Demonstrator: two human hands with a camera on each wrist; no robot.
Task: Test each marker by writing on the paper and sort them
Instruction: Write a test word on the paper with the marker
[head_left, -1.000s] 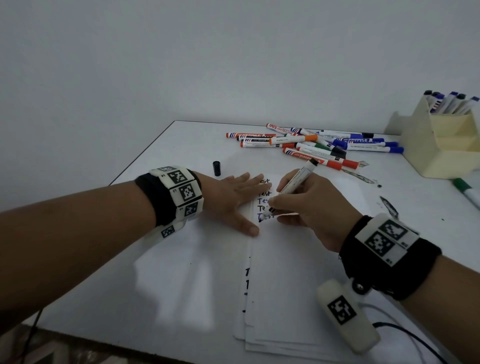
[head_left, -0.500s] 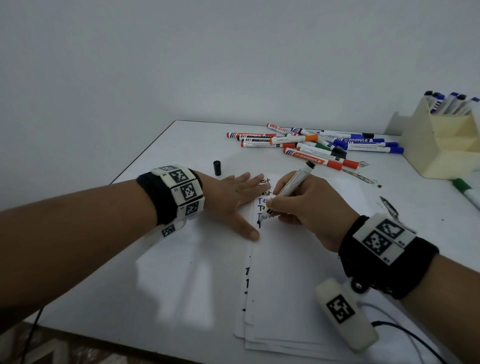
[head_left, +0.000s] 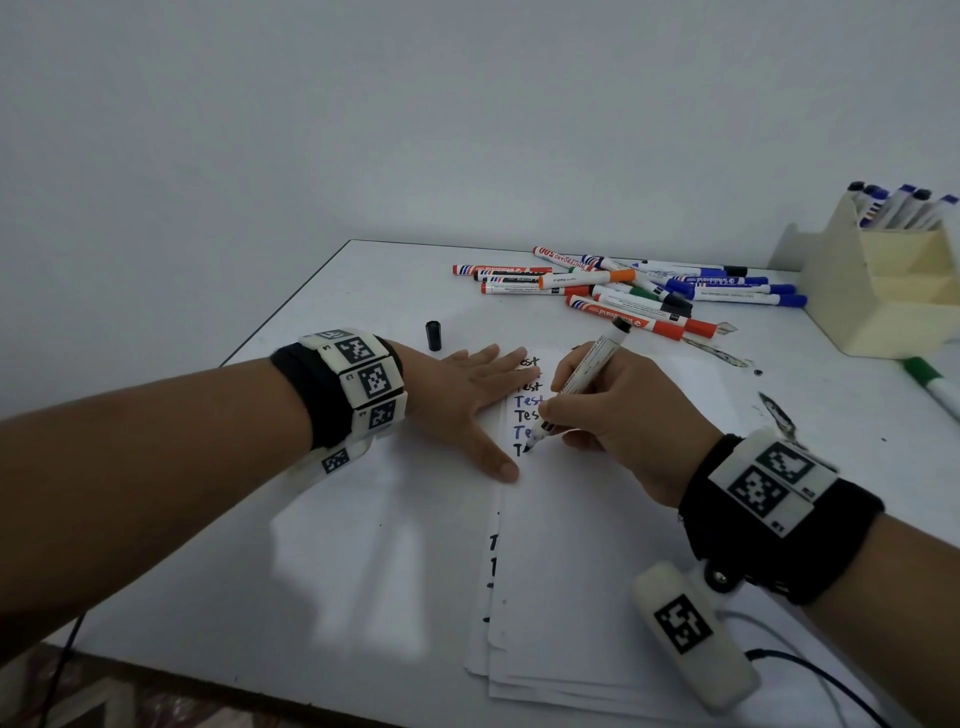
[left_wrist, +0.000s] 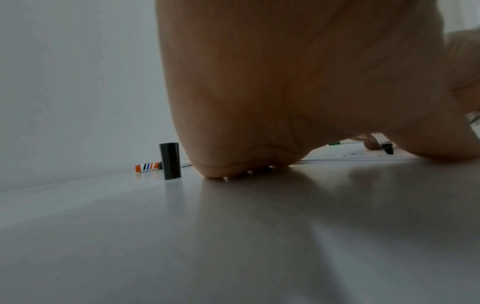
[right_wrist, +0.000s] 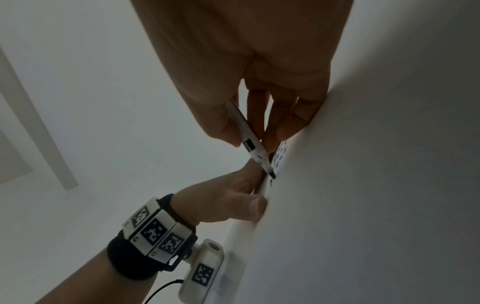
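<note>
Two hands (head_left: 467, 395), one marker (head_left: 582, 379) in use, one loose cap (head_left: 433, 335), one holder (head_left: 893, 291), one paper stack (head_left: 597, 597).

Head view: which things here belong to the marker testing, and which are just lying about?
In the job:
marker gripped by the right hand
paper pressed by the left hand
black cap
marker pile
holder with sorted markers

Lying about:
cable
ink smears
</note>
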